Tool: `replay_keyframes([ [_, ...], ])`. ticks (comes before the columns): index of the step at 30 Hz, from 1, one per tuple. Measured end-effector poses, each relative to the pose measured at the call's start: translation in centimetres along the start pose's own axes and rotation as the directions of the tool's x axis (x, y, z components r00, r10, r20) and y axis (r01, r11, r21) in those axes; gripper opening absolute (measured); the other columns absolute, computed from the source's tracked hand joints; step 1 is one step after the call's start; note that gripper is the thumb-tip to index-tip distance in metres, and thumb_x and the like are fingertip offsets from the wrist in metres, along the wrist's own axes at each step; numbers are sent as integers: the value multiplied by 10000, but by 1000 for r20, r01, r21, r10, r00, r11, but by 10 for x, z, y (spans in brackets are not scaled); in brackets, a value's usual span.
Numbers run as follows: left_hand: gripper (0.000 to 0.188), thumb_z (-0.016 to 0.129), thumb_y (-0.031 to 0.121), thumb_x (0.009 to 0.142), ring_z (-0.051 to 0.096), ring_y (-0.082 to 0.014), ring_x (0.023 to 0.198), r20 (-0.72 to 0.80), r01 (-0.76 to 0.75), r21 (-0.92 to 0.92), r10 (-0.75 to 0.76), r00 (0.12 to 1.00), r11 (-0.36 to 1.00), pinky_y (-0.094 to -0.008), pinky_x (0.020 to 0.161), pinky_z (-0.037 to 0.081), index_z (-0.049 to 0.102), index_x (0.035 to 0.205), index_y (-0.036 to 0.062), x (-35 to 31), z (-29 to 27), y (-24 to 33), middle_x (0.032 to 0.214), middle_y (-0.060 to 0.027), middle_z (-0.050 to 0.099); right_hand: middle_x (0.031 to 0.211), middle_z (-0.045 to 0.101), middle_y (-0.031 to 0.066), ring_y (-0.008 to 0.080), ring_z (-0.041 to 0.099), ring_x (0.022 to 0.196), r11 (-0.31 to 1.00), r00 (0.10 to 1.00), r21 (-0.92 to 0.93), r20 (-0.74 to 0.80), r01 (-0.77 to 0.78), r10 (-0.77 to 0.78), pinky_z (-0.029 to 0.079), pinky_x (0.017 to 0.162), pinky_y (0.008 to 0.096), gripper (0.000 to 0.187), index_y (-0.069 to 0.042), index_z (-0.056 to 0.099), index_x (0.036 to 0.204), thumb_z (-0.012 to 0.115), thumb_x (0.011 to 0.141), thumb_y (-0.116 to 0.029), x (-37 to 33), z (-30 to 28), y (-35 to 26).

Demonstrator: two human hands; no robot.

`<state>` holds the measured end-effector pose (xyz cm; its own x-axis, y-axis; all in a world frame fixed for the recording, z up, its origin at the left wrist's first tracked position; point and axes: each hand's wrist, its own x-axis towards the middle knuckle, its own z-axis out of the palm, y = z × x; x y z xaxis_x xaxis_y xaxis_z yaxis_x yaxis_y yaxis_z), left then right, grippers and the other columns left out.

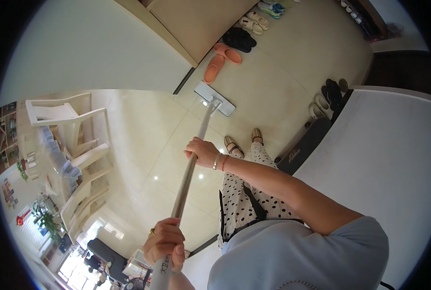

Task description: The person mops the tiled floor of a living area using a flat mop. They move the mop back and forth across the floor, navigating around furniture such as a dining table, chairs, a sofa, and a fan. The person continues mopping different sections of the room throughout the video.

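Observation:
Both of my hands are wrapped round the long metal pole of a flat mop [185, 186]. My left hand [164, 243] grips it near its upper, pale end, low in the view. Farther down the pole, my right hand [202, 152] is closed round the middle, with my arm reaching across from the right. The mop's white rectangular head [220, 102] lies on the tiled floor ahead of my feet, set at a slant. Just beyond it rests a pair of orange clogs [214, 67], close to the head but apart from it.
Black shoes [239, 39] and white clogs [254, 22] line the base of a wooden cabinet [196, 24]. A black skateboard [303, 146] leans by the wall at right, near beige clogs [321, 106]. White chairs [82, 193] and a dining table stand at left.

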<state>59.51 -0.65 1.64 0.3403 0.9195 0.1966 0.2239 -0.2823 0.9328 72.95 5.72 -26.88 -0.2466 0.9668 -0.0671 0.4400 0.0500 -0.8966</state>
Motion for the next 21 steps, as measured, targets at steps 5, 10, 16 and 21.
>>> replay_keyframes([
  [5,229,704,109,858,595,-211,563,97,-56,-166,73,993,985,-448,744,566,519,733,57,-3,19,9,599,-72,593,741,582,16,220,578,842,994,998,-93,-51,-52,48,518,688,357,155,-110,568,734,601,861,-194,-56,-33,8],
  [10,237,690,127,884,595,-213,565,26,24,-221,-18,1000,975,-470,749,564,513,743,57,-16,31,3,605,-72,590,711,585,21,217,574,807,976,994,-186,3,-110,112,519,667,357,253,-98,574,716,574,914,-255,-76,-55,15],
  [16,246,666,186,922,584,-195,582,-56,26,-235,-40,998,972,-484,782,547,521,756,77,-11,26,-2,608,-52,574,736,602,23,216,583,835,979,997,-188,-3,-79,80,528,683,365,242,-98,588,728,572,909,-258,-55,-54,16],
  [21,189,639,115,908,582,-206,602,-40,0,-281,-12,999,960,-492,791,540,535,759,63,4,26,-18,619,-68,573,758,606,25,218,589,869,984,994,-152,-68,-98,89,534,703,375,226,-101,586,738,567,904,-253,-37,-49,26],
])
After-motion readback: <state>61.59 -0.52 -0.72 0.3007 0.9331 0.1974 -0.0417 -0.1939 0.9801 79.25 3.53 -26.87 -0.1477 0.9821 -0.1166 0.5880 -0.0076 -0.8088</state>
